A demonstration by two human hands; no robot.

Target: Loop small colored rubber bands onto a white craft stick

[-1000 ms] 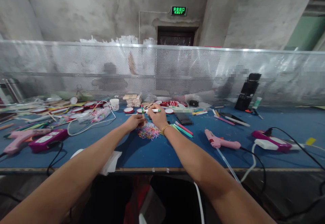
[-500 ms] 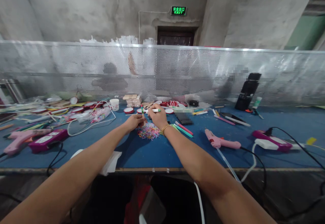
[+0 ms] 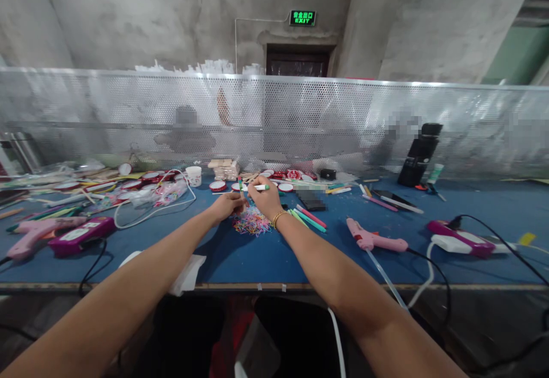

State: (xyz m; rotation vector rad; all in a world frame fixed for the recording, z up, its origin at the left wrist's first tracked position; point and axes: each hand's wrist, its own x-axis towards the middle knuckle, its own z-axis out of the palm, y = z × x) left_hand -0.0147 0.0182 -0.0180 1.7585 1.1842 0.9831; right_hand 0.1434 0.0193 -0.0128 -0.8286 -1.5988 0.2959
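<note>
My left hand (image 3: 227,206) is closed on a small upright stick (image 3: 241,186) with red and green colour near its top. My right hand (image 3: 266,199) pinches a white marker with a green end (image 3: 261,187), held level with its other end toward the stick. Whether the marker's tip touches the stick I cannot tell. Just below both hands lies a heap of tiny colourful bands (image 3: 252,223). Several markers (image 3: 311,218) in pink, teal and green rest to the right of my right wrist.
Pink glue guns lie at the right (image 3: 375,239) and left (image 3: 43,229), near purple power strips (image 3: 461,238). Behind my hands are small red-rimmed drums (image 3: 217,186), a paper cup (image 3: 194,176), stacked wooden pieces (image 3: 223,170) and a black phone-like slab (image 3: 311,199). A perforated metal screen (image 3: 300,120) closes the back.
My right hand has shifted slightly left with the marker, bringing it nearer the stick. My left hand stays in almost the same place, still gripping the stick.
</note>
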